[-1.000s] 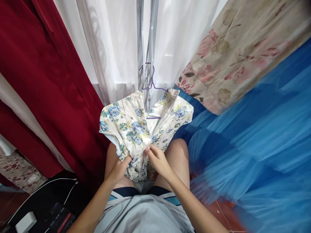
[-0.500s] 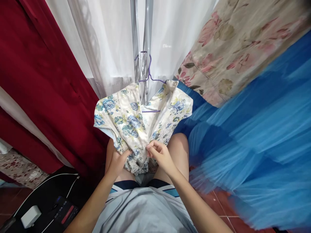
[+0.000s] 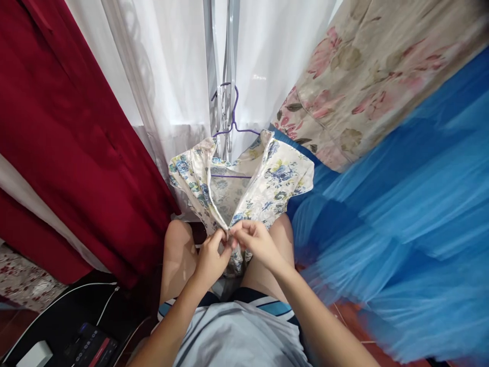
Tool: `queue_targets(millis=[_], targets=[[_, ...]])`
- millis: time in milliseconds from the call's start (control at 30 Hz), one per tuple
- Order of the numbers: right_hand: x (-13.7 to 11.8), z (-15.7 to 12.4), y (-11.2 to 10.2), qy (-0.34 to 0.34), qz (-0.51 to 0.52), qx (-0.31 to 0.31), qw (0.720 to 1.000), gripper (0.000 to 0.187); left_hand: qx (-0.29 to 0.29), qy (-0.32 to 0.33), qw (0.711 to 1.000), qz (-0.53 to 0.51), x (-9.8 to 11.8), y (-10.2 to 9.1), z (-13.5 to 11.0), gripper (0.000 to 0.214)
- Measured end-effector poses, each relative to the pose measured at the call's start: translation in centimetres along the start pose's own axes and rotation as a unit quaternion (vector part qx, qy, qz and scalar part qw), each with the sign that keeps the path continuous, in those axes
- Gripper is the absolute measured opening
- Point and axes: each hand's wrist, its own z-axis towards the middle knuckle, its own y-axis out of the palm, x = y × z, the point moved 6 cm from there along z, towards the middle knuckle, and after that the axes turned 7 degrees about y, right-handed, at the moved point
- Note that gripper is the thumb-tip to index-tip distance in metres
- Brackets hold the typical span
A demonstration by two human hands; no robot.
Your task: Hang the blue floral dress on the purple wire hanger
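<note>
A short-sleeved white blouse (image 3: 284,176) with blue flowers hangs on a purple hanger (image 3: 234,122). Its front edges spread into a V that narrows down to my hands. At the bottom of that V, my left hand (image 3: 214,259) pinches the cloth between thumb and fingers. My right hand (image 3: 257,243) is closed on the same spot, its fingertips close against the left ones. The small part under the fingertips is hidden. Below, the gathered lower cloth falls between my knees.
Red cloth (image 3: 87,153) hangs at left, white curtain (image 3: 168,61) behind. Pink-flowered fabric (image 3: 344,92) and blue tulle (image 3: 382,229) fill the right side. At lower left, a phone (image 3: 93,346), a white charger (image 3: 35,354) and a cable rest on a black surface (image 3: 57,326).
My left hand has moved from the blouse's left side to the middle, beside my right hand. The blouse's left panel has folded inward and the V has opened wider.
</note>
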Motion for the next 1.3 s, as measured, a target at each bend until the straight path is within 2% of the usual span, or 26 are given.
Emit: queue_targets(millis=[67,133,267,367,433,500,533,600,667,733,833,900,967,1033,1100,1167,1200,1267,1300], targets=[[-2.6,1.9,-1.2,-0.011,0.007,0.009,1.000,0.018,-0.032,-0.004,0.999,0.037,0.3,0.2,0.1,0.008],[-6.3,4.1,-2.1,-0.048,0.040,0.022,0.998,0.022,-0.057,-0.003,0.995,0.084,0.7,0.1,0.2,0.009],[-13.6,7.4,-3.1,-0.122,0.107,0.080,0.983,0.021,-0.074,0.016,0.983,0.167,1.7,-0.3,0.4,0.010],[-16.5,8.2,-3.1,-0.152,0.135,0.120,0.972,0.016,-0.091,0.041,0.978,0.182,1.9,-0.2,0.3,0.014],[-17.0,8.0,-2.9,-0.171,0.124,0.126,0.969,0.016,-0.098,0.050,0.982,0.151,1.8,-0.4,0.5,0.012],[-16.6,7.5,-2.7,-0.183,0.097,0.119,0.971,0.017,-0.067,0.053,0.992,0.096,2.0,-1.5,1.4,0.010],[-16.3,7.1,-2.6,-0.188,0.085,0.116,0.972,0.017,-0.028,0.053,0.996,0.070,2.3,-2.7,2.2,0.010],[-15.8,6.4,-2.6,-0.197,0.062,0.116,0.972,0.017,0.093,0.063,0.993,0.032,3.4,-5.9,4.6,0.006],[-15.7,5.6,-2.5,-0.205,0.039,0.121,0.971,0.018,0.209,0.102,0.973,0.012,5.3,-9.4,7.4,0.019],[-16.1,5.0,-2.5,-0.214,0.019,0.127,0.968,0.018,0.217,0.160,0.963,0.008,7.7,-11.5,10.9,0.033],[-16.5,4.8,-2.5,-0.234,0.002,0.137,0.962,0.018,0.159,0.236,0.957,0.055,11.0,-12.8,15.3,0.023],[-16.2,5.1,-2.6,-0.248,-0.010,0.149,0.957,0.019,0.144,0.266,0.949,0.085,12.5,-13.1,16.8,0.019],[-15.1,5.6,-2.8,-0.252,-0.024,0.168,0.953,0.020,0.163,0.273,0.944,0.091,12.9,-13.6,17.4,0.020],[-13.4,6.2,-3.0,-0.240,-0.043,0.176,0.954,0.021,0.215,0.262,0.938,0.068,12.0,-14.9,17.6,0.021],[-11.5,6.4,-3.2,-0.217,-0.059,0.171,0.959,0.021,0.289,0.241,0.926,0.026,9.3,-17.4,17.8,0.022],[-9.7,5.9,-3.4,-0.199,-0.067,0.161,0.964,0.021,0.361,0.201,0.910,-0.026,5.0,-20.4,18.1,0.021],[-8.9,5.5,-3.5,-0.194,-0.069,0.157,0.966,0.021,0.374,0.162,0.912,-0.053,2.4,-21.6,18.3,0.020],[-7.4,4.8,-3.8,-0.182,-0.074,0.150,0.969,0.019,0.400,0.017,0.908,-0.120,-3.6,-23.2,18.3,0.014],[-6.7,4.5,-3.9,-0.173,-0.076,0.143,0.972,0.019,0.396,-0.046,0.906,-0.146,-6.2,-23.2,17.9,0.015]])
